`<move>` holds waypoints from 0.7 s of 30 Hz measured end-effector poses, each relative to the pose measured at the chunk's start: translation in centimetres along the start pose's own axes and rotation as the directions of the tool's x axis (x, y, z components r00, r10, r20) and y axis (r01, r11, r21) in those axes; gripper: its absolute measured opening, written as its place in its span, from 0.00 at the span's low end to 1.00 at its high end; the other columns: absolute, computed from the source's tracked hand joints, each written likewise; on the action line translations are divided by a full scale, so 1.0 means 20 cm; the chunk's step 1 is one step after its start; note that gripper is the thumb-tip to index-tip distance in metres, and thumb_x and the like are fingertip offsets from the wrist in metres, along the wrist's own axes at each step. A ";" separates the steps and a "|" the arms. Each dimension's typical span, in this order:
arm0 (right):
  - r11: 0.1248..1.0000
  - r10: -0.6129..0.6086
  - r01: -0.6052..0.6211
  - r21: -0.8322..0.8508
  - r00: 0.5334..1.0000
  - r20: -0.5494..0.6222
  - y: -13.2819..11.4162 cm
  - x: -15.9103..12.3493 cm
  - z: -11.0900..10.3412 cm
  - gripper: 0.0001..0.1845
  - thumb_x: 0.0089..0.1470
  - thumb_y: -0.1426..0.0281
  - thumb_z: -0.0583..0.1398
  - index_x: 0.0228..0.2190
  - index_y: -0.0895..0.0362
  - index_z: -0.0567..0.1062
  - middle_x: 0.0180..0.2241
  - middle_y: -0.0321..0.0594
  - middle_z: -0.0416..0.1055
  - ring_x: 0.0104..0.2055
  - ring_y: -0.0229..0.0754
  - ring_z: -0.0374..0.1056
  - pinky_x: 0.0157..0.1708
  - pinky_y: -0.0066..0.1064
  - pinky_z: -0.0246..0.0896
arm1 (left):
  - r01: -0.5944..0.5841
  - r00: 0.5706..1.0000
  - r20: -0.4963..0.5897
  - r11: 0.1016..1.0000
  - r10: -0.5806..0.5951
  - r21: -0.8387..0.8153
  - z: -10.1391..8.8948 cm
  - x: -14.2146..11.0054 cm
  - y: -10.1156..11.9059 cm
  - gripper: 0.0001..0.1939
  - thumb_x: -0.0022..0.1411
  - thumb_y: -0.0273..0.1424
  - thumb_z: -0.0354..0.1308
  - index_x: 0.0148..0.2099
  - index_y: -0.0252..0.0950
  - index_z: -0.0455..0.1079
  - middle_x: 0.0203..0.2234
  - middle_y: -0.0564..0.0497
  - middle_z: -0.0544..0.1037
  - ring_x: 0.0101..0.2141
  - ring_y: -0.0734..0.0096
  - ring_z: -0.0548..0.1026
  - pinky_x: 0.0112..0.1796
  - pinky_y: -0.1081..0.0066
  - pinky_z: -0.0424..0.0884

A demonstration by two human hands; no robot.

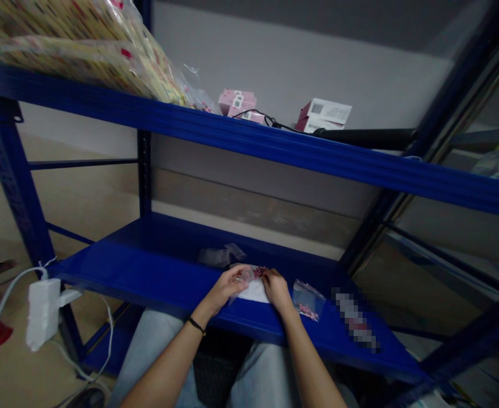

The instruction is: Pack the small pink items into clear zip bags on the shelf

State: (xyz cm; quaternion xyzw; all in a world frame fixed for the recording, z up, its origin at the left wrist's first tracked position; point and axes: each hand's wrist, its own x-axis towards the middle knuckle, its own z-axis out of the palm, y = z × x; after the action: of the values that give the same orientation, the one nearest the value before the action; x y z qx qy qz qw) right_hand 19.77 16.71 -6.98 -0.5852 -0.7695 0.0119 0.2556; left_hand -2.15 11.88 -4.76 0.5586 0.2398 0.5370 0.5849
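Bag (244, 279) of thin clear plastic, small pink pieces inside, held just above white sheet (253, 292) on blue steel shelf (156, 255). Left hand (224, 289) closed its fingers on one side; right hand (277, 289) pinched the other end. Film judged light, soft, slippery; edges seemed the surest hold.

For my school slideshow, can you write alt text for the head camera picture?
The left hand and right hand hold a small clear bag over a blue metal shelf. Another clear bag with pink bits lies nearby.
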 end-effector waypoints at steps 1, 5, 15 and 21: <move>0.999 -0.007 0.007 0.033 1.000 -0.012 0.00 0.00 -0.02 0.13 0.60 0.73 0.52 0.34 0.56 0.78 0.37 0.45 0.74 0.39 0.44 0.72 0.41 0.30 0.63 | -0.003 1.000 -0.016 1.000 0.003 -0.009 0.01 -0.01 -0.01 0.25 0.52 0.33 0.68 0.53 0.38 0.74 0.48 0.44 0.77 0.50 0.56 0.72 0.51 0.65 0.64; 0.942 0.000 0.028 0.335 0.997 -0.083 -0.06 0.03 -0.14 0.13 0.60 0.68 0.54 0.34 0.57 0.77 0.36 0.44 0.76 0.39 0.45 0.72 0.42 0.32 0.64 | 0.017 0.997 -0.073 1.000 -0.017 0.007 0.03 -0.02 -0.05 0.25 0.52 0.35 0.67 0.53 0.37 0.73 0.48 0.44 0.77 0.50 0.54 0.72 0.50 0.64 0.65; 0.818 -0.177 0.155 0.553 0.984 -0.015 -0.28 0.01 -0.39 0.17 0.61 0.61 0.55 0.42 0.55 0.79 0.41 0.44 0.77 0.43 0.43 0.72 0.44 0.32 0.64 | 0.027 0.995 -0.098 1.000 -0.025 0.013 0.04 -0.06 -0.06 0.24 0.55 0.38 0.67 0.54 0.38 0.73 0.45 0.45 0.78 0.47 0.57 0.74 0.47 0.65 0.68; 0.954 -0.071 0.054 0.295 0.996 0.045 -0.10 0.04 -0.14 0.16 0.57 0.72 0.53 0.38 0.56 0.80 0.41 0.43 0.78 0.44 0.45 0.72 0.47 0.33 0.63 | 0.004 0.987 -0.157 0.997 -0.015 -0.075 0.03 -0.06 -0.06 0.22 0.56 0.39 0.65 0.52 0.38 0.73 0.45 0.45 0.78 0.46 0.61 0.75 0.46 0.69 0.67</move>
State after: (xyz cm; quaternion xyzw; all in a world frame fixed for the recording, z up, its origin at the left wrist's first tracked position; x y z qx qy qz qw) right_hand 18.99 15.97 -3.58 -0.5155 -0.7840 0.1342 0.3186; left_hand -1.60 10.77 -6.09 0.4909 0.2678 0.5853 0.5871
